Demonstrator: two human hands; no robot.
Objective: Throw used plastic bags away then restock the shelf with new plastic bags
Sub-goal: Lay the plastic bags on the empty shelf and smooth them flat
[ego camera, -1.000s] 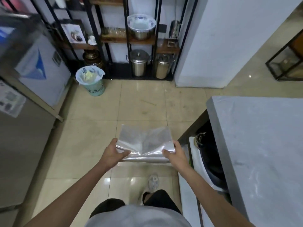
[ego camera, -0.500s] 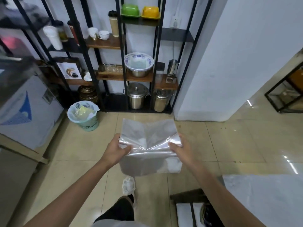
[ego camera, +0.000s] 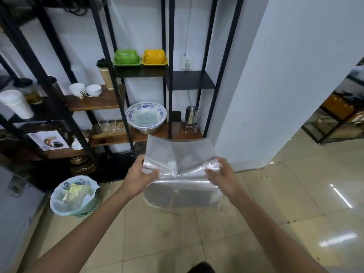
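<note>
A stack of clear plastic bags (ego camera: 180,170) hangs folded between my two hands in front of me. My left hand (ego camera: 138,177) pinches its left edge and my right hand (ego camera: 222,175) pinches its right edge. Straight ahead stands the black metal shelf (ego camera: 169,75) with wooden boards. A bowl (ego camera: 146,116) on its middle board holds a clear plastic sheet. A green bin (ego camera: 73,196) lined with a white bag sits on the floor at the lower left, with crumpled material inside.
The shelf carries cups (ego camera: 85,90), a green container (ego camera: 127,57), a yellow container (ego camera: 154,56), several glasses (ego camera: 109,125) and a steel jug (ego camera: 192,115). A white wall corner (ego camera: 266,95) rises on the right. A pale appliance (ego camera: 13,209) borders the left. Beige floor tiles (ego camera: 197,233) lie below.
I have walked toward the shelf, which now looms closer and higher. The grey counter has dropped out of view. Both hands still hold the bags, raised a little.
</note>
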